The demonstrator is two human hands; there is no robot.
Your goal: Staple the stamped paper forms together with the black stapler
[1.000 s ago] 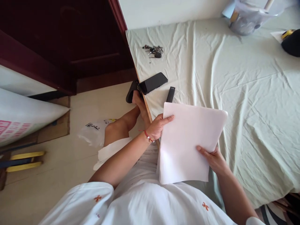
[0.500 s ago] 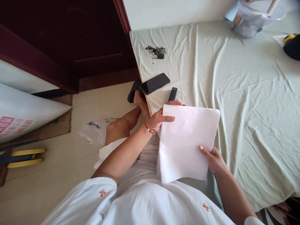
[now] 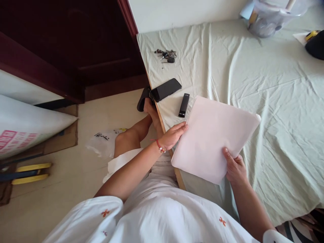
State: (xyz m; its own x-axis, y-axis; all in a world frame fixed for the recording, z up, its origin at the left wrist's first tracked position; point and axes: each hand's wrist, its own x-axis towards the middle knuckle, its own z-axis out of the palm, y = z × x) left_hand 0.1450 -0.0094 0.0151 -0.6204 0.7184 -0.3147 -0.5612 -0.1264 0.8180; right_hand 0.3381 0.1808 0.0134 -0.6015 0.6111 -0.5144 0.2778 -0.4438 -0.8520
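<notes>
A stack of white paper (image 3: pixel 215 138) lies tilted over the front edge of the bed or table. My right hand (image 3: pixel 236 167) grips its lower right side, thumb on top and the other fingers mostly hidden beneath. Along the stack's left edge, my left hand (image 3: pixel 174 135) rests with its fingers stretched out flat, touching the paper's side. It wears a red bracelet (image 3: pixel 160 146). Just beyond the paper is a small black device (image 3: pixel 184 105) with a lit display. A black phone (image 3: pixel 165 89) lies to the left of that device.
Keys (image 3: pixel 167 56) lie on the pale green cloth (image 3: pixel 192 67) farther back. A clear plastic tub (image 3: pixel 265 20) and a black object (image 3: pixel 315 45) are at the far right. On the floor at left are a plastic bag (image 3: pixel 101 143), a large white sack (image 3: pixel 30 125) and yellow handles (image 3: pixel 32 172).
The paper stack has turned clockwise and shifted right and away from my body. My left hand's thumb has come off its top, the fingers now straight at its edge. The small device is uncovered.
</notes>
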